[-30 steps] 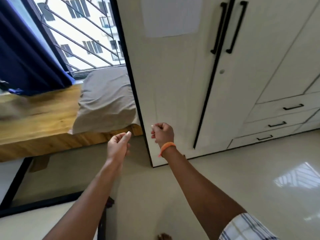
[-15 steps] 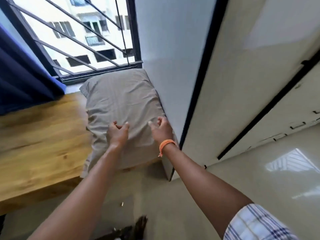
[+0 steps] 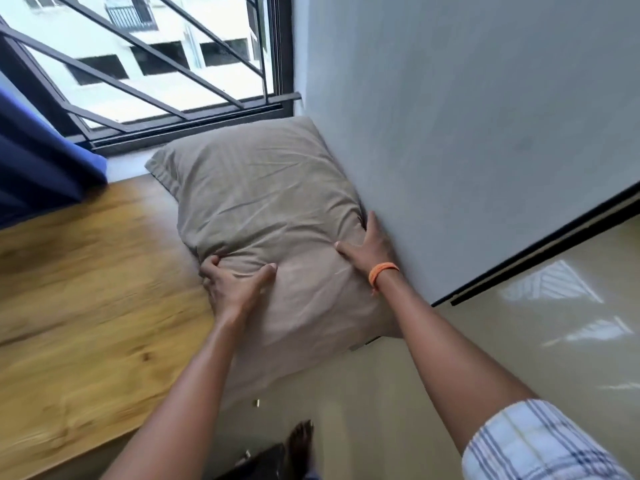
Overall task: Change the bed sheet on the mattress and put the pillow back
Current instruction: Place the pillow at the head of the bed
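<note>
We note both hands closed on the pillow (image 3: 263, 216): left hand (image 3: 231, 285) bunches its near edge, right hand (image 3: 367, 249) wedges between pillow and wall (image 3: 450, 133); pillow lies on wooden table (image 3: 79, 289), likely for lifting.

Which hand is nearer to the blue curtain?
Left. The left hand grips the pillow on its side toward the blue curtain. The right hand holds the pillow's far side, against the wall.
</note>
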The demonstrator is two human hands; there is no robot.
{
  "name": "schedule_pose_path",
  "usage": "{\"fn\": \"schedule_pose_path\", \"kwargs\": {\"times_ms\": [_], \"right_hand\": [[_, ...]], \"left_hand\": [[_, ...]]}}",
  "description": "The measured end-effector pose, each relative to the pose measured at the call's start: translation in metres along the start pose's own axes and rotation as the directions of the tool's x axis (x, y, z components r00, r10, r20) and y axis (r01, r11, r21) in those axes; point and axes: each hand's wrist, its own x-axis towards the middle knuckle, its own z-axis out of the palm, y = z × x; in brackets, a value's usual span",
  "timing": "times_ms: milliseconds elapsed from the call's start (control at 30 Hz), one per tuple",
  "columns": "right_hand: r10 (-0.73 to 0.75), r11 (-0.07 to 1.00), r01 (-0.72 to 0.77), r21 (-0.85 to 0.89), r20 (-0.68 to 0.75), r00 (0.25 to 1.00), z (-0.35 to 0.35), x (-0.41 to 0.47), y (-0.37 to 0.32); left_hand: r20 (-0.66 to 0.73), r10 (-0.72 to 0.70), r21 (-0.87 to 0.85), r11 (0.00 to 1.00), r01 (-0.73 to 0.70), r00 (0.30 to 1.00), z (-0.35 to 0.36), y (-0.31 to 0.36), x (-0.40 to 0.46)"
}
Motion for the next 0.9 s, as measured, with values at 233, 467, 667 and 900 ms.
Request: {"fn": "schedule_pose_path", "kwargs": {"times_ms": [233, 467, 667, 900], "right_hand": [[0.063, 0.998, -0.065, 0.008, 0.165, 0.984, -0.014, 0.002, 0.012], [0.142, 0.946, -0.179, 0.270, 0.150, 0.978, -0.006, -0.038, 0.039], [0.031, 0.921, -0.105, 0.376, 0.198, 0.980, -0.021, -0.102, 0.082], [-0.097, 0.904, 0.021, 0.426, 0.156, 0.983, -0.084, -0.219, 0.203]], "left_hand": [[0.031, 0.023, 0.015, 1.000, -0.023, 0.999, -0.037, -0.027, -0.009], [-0.069, -0.117, -0.056, 0.992, 0.114, 0.991, -0.039, -0.038, -0.033], [-0.011, -0.176, -0.098, 0.980, 0.174, 0.984, -0.039, -0.079, -0.099], [0.182, -0.263, -0.320, 0.895, 0.310, 0.947, 0.008, -0.139, -0.253]]}}
